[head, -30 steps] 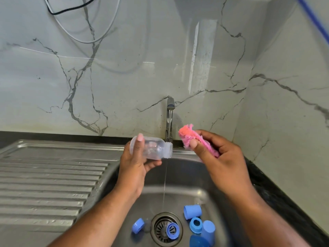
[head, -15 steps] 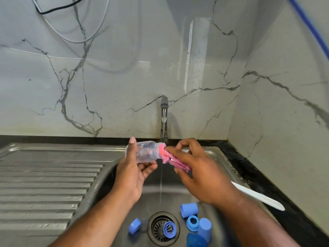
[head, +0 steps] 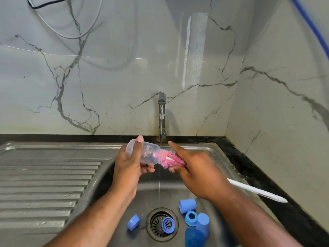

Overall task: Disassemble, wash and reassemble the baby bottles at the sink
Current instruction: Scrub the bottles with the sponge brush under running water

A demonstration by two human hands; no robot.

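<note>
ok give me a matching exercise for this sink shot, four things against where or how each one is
Things:
1 bottle
2 brush
3 tap
4 drain

States:
a water running from it
b held in left hand
c blue ring lying on it
d held in right hand

Pairs: 1-b, 2-d, 3-a, 4-c

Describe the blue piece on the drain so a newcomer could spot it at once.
Find the steel sink basin below the tap, then the round drain strainer in its floor. The blue ring lies on that strainer's grate; all other blue parts lie off it.
</note>
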